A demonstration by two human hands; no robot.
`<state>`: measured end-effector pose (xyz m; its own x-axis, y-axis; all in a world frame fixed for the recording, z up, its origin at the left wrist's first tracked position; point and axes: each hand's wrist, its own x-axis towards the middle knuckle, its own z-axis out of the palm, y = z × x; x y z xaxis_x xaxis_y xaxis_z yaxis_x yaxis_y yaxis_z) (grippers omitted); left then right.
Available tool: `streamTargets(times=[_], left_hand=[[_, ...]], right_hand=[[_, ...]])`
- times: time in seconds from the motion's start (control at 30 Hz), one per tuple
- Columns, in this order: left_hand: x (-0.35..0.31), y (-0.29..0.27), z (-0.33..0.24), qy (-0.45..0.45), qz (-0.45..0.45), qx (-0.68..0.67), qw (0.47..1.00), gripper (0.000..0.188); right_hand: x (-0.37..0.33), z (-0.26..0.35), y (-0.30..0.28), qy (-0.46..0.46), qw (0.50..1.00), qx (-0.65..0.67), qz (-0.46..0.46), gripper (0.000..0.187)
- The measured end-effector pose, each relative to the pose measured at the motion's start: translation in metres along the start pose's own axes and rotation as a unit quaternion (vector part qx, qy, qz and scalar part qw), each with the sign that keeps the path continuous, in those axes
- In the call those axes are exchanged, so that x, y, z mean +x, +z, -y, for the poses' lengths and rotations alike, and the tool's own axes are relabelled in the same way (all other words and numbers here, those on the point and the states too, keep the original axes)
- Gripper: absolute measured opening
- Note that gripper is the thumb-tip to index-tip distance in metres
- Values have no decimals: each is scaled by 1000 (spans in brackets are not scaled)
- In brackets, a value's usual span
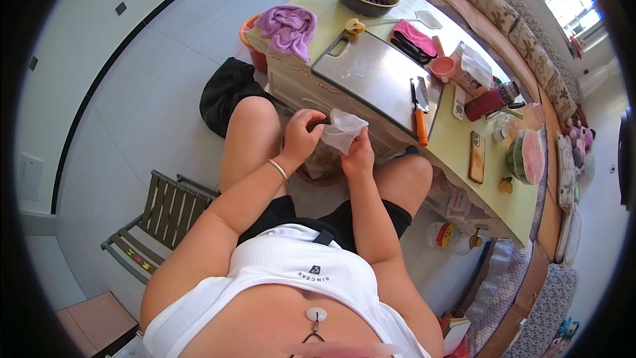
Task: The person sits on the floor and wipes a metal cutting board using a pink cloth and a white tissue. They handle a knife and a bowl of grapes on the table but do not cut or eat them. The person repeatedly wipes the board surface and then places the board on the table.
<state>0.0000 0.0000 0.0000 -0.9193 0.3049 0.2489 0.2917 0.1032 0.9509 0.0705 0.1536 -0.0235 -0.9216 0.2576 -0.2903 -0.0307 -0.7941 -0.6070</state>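
Holding white sheet: left hand, right hand; board beyond (orange-handled knife atop), purple cloth leftward.

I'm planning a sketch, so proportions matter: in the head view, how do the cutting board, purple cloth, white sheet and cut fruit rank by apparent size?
1. Cutting board
2. Purple cloth
3. White sheet, partly covered by fingers
4. Cut fruit

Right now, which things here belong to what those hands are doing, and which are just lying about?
Apparently in use:
- white tissue, in the right hand, with the left hand at its edge

Seemingly lying about:
- cutting board
- orange-handled knife
- purple cloth
- phone
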Motion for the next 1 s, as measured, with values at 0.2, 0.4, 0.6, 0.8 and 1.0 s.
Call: streamTargets(times=[0.2, 0.4, 0.6, 0.8, 1.0], left_hand=[[-5, 7, -14, 169, 42, 125, 977, 22], [0, 8, 14, -54, 83, -22, 995, 10], [9, 6, 32, -186, 0, -222, 957, 3], [0, 13, 13, -78, 44, 19, 996, 34], [-2, 25, 45, -187, 133, -61, 971, 36]], right_hand=[[-5, 0, -1, 29, 992, -113, 46, 34], [-12, 5, 9, 1, 963, -269, 8, 30], [-2, 21, -4, 6, 992, -123, 17, 24], [-12, 32, 1, -16, 1000, -4, -20, 24], [-8, 18, -8, -27, 999, -16, 4, 23]])
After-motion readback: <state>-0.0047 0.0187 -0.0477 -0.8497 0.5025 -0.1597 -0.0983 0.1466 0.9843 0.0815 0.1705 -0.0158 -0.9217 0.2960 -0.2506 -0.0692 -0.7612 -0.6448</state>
